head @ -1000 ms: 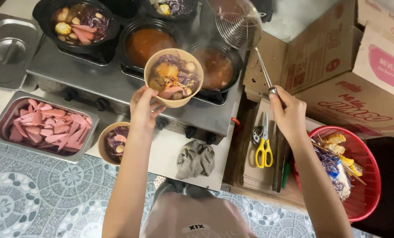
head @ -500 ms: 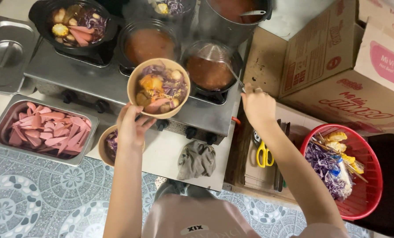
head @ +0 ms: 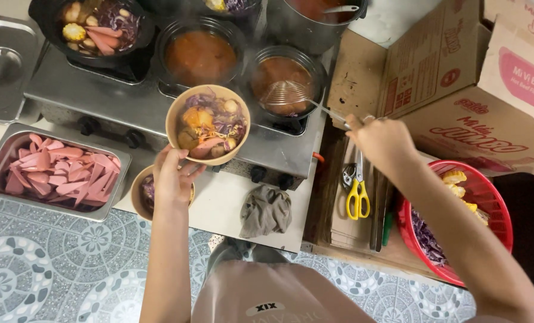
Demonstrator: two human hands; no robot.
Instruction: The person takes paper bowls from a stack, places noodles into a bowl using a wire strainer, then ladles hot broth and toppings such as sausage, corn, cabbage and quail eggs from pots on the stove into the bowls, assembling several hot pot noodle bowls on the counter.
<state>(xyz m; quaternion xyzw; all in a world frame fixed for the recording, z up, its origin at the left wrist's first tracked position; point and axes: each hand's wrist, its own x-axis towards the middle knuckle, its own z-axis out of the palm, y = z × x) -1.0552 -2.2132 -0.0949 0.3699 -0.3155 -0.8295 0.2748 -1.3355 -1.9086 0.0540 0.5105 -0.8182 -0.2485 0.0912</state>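
Observation:
My left hand (head: 174, 176) holds a tan paper bowl (head: 208, 123) from below; the bowl is full of purple cabbage, sausage slices and other pieces. My right hand (head: 379, 139) grips the thin handle of a wire strainer (head: 286, 94), whose mesh basket sits low in a steaming pot of reddish broth (head: 285, 81) on the steel stove (head: 129, 98). A second paper bowl (head: 141, 194) with some food in it stands on the counter under my left wrist.
More pots of broth (head: 200, 55) and mixed food (head: 96, 27) sit on the stove. A steel tray of pink sausage slices (head: 58, 173) lies at left, a grey rag (head: 266, 210) near the front edge. Yellow scissors (head: 358, 194), a red basket (head: 458, 230) and cardboard boxes (head: 458, 90) are at right.
The strainer came down from high above the pots into the right-hand broth pot. My right hand moved up and left with it. The filled bowl shifted slightly left and lower.

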